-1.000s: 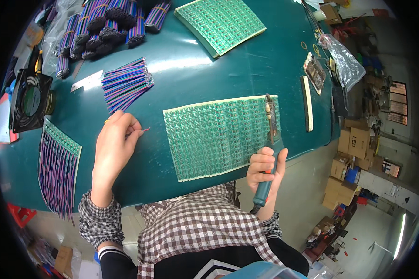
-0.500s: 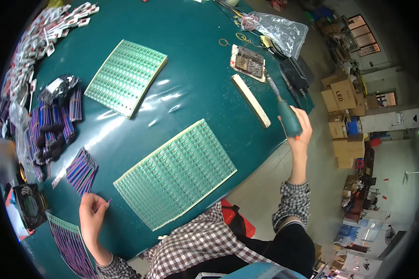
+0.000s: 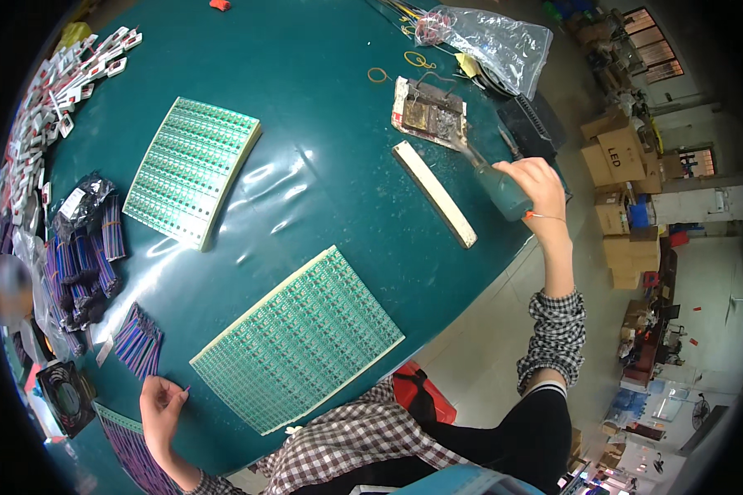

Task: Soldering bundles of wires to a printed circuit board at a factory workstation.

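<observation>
My right hand [image 3: 541, 191] grips a green, bulb-shaped tool [image 3: 504, 188] with a narrow, pale tip. Its exact kind is unclear. That tip reaches the near edge of a small, stained tray [image 3: 433, 115] with dark residue inside. My left hand [image 3: 162, 410], fingers pinched, holds a short purple wire [image 3: 187, 391] whose end pokes out past the fingertips. Just above this hand lies a fanned bundle of purple and blue wires [image 3: 139, 342]. Between my hands a large panel of green circuit boards [image 3: 297, 340] rests on the table. Below my left hand lies a board strip [image 3: 124, 421] with many purple wires attached.
Farther back is a stack of circuit board panels [image 3: 191, 169]. A long pale bar [image 3: 434, 194] lies near the tray. Wire bundles [image 3: 81, 268] and white connector parts [image 3: 82, 78] crowd the left side, with a black fan [image 3: 66, 398]. A plastic bag [image 3: 495, 49] and black box [image 3: 530, 124] stand at right.
My right hand has brought the green tool's tip to the tray. The left hand keeps its pinch on the wire. The whole view has shifted slightly.
</observation>
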A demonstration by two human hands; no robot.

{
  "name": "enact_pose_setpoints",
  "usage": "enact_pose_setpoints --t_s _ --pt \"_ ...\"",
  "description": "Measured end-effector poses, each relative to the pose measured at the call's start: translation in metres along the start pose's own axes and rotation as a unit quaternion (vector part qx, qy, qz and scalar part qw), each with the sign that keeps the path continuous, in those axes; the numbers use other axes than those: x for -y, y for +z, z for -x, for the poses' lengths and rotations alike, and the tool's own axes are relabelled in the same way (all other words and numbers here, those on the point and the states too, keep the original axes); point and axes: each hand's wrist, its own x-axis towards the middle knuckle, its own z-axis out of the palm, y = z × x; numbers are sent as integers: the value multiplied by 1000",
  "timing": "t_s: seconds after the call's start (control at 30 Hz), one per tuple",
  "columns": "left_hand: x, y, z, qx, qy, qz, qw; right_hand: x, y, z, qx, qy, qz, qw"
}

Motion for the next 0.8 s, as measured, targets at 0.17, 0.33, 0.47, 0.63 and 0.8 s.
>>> enact_pose_setpoints --t_s 0.17,0.33,0.47,0.63,0.8 --pt "2 -3 0 -4 -19 -16 1000 0 -2 -2 25 -5 24 999" --pt "1 -2 1 -5 -24 -15 1000 0 -5 -1 24 -18 9 1000" --pt "-2 -2 2 -5 -35 -10 999 3 -2 -4 9 -30 16 999" --pt "-1 -1 3 -4 -28 -5 1000 7 0 11 -7 77 -115 990" --pt "-1 -3 4 9 -33 24 999 2 27 10 -43 350 -455 817"
